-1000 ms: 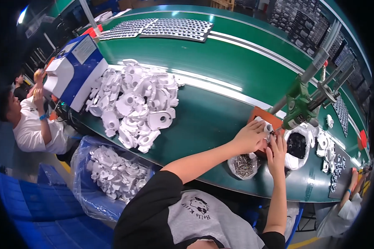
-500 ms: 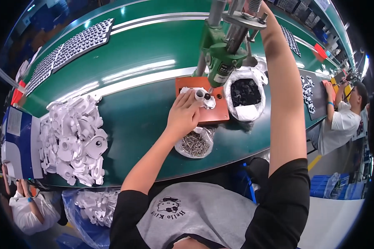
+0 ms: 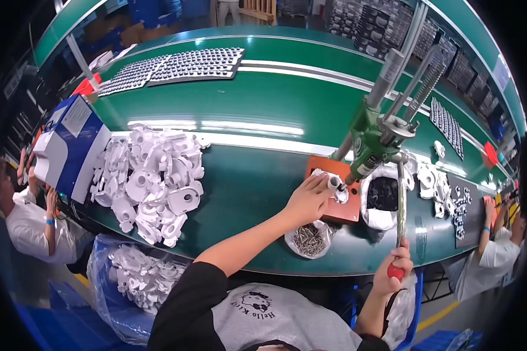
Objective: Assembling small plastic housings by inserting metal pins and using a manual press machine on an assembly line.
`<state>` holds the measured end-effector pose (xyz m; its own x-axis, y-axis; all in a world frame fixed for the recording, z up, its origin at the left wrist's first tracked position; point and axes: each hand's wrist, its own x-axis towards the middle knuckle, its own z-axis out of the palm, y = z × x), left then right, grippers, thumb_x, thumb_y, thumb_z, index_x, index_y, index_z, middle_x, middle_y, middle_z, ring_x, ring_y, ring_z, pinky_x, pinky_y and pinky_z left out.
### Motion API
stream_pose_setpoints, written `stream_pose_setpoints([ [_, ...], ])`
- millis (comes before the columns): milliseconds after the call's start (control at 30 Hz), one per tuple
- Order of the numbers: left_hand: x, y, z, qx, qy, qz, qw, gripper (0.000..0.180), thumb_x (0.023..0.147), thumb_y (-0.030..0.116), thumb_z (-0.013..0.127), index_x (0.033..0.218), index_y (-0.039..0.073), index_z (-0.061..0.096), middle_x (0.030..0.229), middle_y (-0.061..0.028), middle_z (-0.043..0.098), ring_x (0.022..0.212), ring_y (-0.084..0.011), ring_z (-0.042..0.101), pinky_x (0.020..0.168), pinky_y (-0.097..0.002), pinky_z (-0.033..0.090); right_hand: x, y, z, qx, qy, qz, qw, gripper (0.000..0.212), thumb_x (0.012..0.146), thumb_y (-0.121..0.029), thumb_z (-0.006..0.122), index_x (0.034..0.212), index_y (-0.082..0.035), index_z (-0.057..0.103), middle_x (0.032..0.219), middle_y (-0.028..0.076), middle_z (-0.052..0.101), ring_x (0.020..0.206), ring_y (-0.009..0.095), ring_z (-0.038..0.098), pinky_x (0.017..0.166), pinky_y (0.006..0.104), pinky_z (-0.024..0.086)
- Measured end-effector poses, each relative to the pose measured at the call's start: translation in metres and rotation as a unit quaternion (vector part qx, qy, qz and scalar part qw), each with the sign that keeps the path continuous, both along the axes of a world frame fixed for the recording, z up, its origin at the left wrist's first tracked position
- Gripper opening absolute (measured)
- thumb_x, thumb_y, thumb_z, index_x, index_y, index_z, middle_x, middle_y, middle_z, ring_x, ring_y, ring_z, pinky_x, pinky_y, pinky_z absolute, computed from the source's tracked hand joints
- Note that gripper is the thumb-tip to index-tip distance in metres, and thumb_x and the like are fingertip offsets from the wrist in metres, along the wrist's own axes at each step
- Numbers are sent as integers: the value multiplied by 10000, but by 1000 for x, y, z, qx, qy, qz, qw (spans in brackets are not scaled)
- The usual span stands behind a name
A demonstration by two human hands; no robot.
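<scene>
My left hand (image 3: 307,200) holds a white plastic part (image 3: 341,196) down on an orange block (image 3: 350,210), its fingers laid over the part's left side. A small black piece (image 3: 341,188) sits on that part, under the tip of a green arbor press (image 3: 369,146). My right hand (image 3: 390,270) is closed round the lower end of the press's long lever (image 3: 401,205), at its red knob (image 3: 396,272). The lever points down toward me. A bag of metal screws (image 3: 309,241) lies beside my left wrist. Right of the block stands a white bag of black pieces (image 3: 383,195).
White plastic parts (image 3: 152,181) are heaped on the left, beside a blue-and-white machine (image 3: 79,146); more fill a blue bin (image 3: 108,292) below. Other white parts (image 3: 433,184) lie right of the press. Filled trays (image 3: 196,64) rest across the green table. Co-workers sit at both sides.
My right hand has come down from the top of the press toward me with the lever. The left hand stays on the white part. The view has shifted and turned.
</scene>
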<state>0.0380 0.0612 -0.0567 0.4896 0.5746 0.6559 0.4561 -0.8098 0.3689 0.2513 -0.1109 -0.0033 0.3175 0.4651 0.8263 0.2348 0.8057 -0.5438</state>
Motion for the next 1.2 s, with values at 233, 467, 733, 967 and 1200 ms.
stream_pose_setpoints([
  [233,2,4,14,-172,-10,3,985,480,756,194,603,1161,-17,456,1178,-231,519,1143,-374,480,1014,-429,345,50,49,75,47,-24,132,990,431,815,-458,445,777,-32,499,903,149,577,980,348,513,1036,545,230],
  [467,18,37,46,-40,157,-23,987,401,748,333,603,1081,119,539,1167,-138,536,1217,-349,429,1018,-457,296,18,229,167,-130,194,148,961,465,937,-300,494,1310,-35,408,1195,73,536,1118,157,484,1001,284,328],
  [733,-32,98,66,-147,136,156,967,277,794,282,549,867,20,600,814,-192,634,763,-362,628,673,-456,510,85,155,83,-228,160,17,960,241,871,-165,506,1014,5,600,979,98,646,908,149,595,745,276,466],
  [967,-125,128,25,-99,3,181,979,555,831,339,631,1233,17,424,1177,-238,515,1070,-404,519,885,-431,436,231,153,-24,-377,-174,-385,824,260,746,-151,598,983,-63,657,949,134,635,924,272,586,822,367,450],
  [1200,-212,-26,28,-97,309,510,797,640,831,365,598,1365,102,363,1448,-228,231,1324,-443,217,987,-705,138,249,171,-119,-428,-307,-343,778,307,809,-107,537,1115,-108,562,1120,162,588,1005,359,569,821,461,452],
])
